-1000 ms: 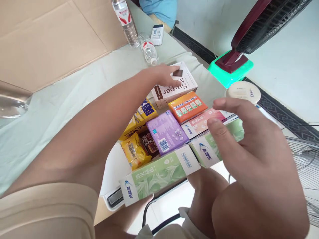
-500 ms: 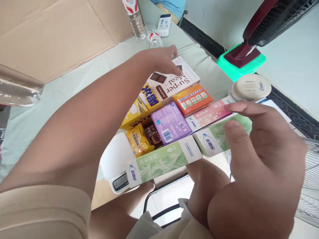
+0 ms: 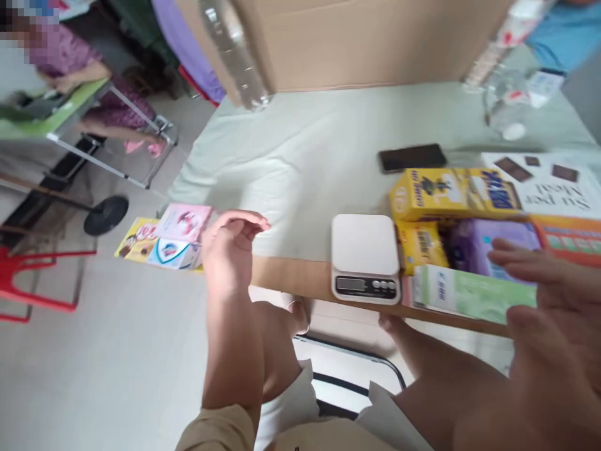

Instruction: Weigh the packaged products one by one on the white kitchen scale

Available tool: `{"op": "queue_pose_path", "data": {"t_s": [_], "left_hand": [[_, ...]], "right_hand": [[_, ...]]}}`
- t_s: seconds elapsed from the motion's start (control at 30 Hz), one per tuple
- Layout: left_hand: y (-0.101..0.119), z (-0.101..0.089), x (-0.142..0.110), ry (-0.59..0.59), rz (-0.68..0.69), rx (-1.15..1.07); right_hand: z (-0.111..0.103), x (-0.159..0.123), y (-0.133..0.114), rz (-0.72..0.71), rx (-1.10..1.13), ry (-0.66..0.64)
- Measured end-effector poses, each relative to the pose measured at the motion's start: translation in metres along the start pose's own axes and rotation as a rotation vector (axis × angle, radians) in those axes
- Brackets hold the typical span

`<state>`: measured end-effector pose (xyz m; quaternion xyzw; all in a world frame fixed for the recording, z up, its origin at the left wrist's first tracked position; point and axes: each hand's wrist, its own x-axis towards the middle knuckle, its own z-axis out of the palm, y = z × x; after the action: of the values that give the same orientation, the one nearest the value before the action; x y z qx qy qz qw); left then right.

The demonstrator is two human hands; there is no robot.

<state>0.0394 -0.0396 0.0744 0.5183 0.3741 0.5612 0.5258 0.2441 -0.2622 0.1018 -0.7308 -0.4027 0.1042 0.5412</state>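
Note:
On the left, my left hand (image 3: 232, 247) is raised by the table edge with loosely bent fingers and nothing visible in them. Just beyond it lie a pink box (image 3: 185, 222), a white-and-blue box (image 3: 173, 252) and a yellow package (image 3: 138, 239). My right hand (image 3: 551, 300), blurred, hovers with thumb and fingers apart around the green toothpaste box (image 3: 479, 293). Behind that box are a purple pack (image 3: 509, 238), a yellow packet (image 3: 425, 244), a yellow box (image 3: 432, 194), an orange box (image 3: 573, 238) and a white Su-per Meal box (image 3: 551, 181). A white kitchen scale (image 3: 365, 244) sits between the hands.
A black phone (image 3: 413, 158) lies on the cloth-covered table (image 3: 310, 150). Plastic bottles (image 3: 509, 106) stand at the back right, another bottle (image 3: 235, 53) by the cardboard (image 3: 375, 44). A red stool (image 3: 37, 275) and a seated person (image 3: 75, 56) are at left.
The view has swung left, bringing the scale and left-side boxes into sight. My left hand has moved from over the Su-per Meal box to the table's left. My right hand stays over the boxes.

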Motion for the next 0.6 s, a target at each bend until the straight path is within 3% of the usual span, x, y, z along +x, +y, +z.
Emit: {"op": "queue_pose_path", "data": {"t_s": [0.13,0.27,0.33,0.43,0.5,0.6], "left_hand": [[-0.012,-0.059,-0.007,0.197,-0.111,-0.033],[-0.007,-0.096,-0.007,0.360,-0.017,-0.090],[-0.006,-0.115,-0.006,0.396,0.022,-0.114],[-0.010,-0.143,-0.001,0.400,-0.029,-0.170],[-0.015,-0.156,0.003,0.391,-0.071,-0.221],[-0.017,-0.164,0.006,0.397,-0.055,-0.254]], "right_hand": [[0.074,0.002,-0.030,-0.178,0.001,-0.253],[0.187,0.005,-0.045,-0.248,-0.058,-0.479],[0.244,0.009,-0.052,-0.252,-0.103,-0.534],[0.315,0.019,-0.062,-0.256,-0.139,-0.671],[0.348,0.025,-0.068,-0.240,-0.137,-0.767],[0.377,0.029,-0.072,-0.221,-0.096,-0.867]]}}
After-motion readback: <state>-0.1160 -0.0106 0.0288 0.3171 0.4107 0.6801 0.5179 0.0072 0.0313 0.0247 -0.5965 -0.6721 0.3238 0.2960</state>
